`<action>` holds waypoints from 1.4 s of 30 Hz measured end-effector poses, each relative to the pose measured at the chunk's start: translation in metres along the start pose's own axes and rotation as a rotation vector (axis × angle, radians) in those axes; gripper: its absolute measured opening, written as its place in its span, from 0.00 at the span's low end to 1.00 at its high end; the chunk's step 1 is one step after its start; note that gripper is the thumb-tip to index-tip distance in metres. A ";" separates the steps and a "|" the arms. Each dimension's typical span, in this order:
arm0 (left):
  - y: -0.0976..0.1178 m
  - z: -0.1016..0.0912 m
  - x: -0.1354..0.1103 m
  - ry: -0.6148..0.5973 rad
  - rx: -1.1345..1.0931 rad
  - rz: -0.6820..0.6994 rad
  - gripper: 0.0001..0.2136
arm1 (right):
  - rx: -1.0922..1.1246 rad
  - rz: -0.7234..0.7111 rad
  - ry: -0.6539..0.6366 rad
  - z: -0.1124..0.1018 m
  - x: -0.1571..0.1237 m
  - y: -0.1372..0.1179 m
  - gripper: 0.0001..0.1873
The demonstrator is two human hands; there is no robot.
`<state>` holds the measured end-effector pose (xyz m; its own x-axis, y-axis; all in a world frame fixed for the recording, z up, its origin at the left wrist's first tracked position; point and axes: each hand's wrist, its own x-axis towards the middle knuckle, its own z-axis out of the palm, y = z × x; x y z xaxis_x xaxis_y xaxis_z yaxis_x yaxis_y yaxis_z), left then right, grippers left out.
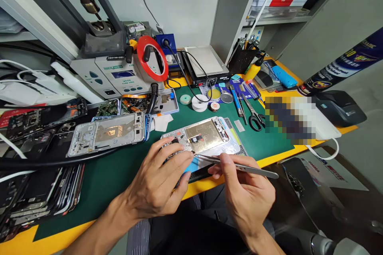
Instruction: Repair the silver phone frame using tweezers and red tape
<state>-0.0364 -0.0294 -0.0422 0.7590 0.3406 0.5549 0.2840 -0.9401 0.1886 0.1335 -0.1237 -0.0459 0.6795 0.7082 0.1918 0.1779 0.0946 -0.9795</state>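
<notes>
Your right fingers (226,163) pinch tweezers (254,170); left fingers (176,163), slightly spread, lie over the phone (208,130): probably light, stiff, fragile; grip its edges.

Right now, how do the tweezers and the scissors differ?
The tweezers are held in the right hand; the scissors lie on the green mat. The tweezers look silvery throughout; the scissors have black handles. The tweezers are long and slim; the scissors widen into looped grips. Both have metal-looking parts.
</notes>
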 end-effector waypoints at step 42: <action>0.005 0.000 0.035 -0.041 0.030 -0.528 0.07 | 0.357 0.457 -0.189 -0.035 0.032 0.009 0.15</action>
<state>-0.0086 -0.0224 -0.0219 0.5304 0.7683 0.3582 0.6497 -0.6399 0.4104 0.1815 -0.1250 -0.0460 0.4871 0.8412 -0.2347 -0.3735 -0.0423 -0.9267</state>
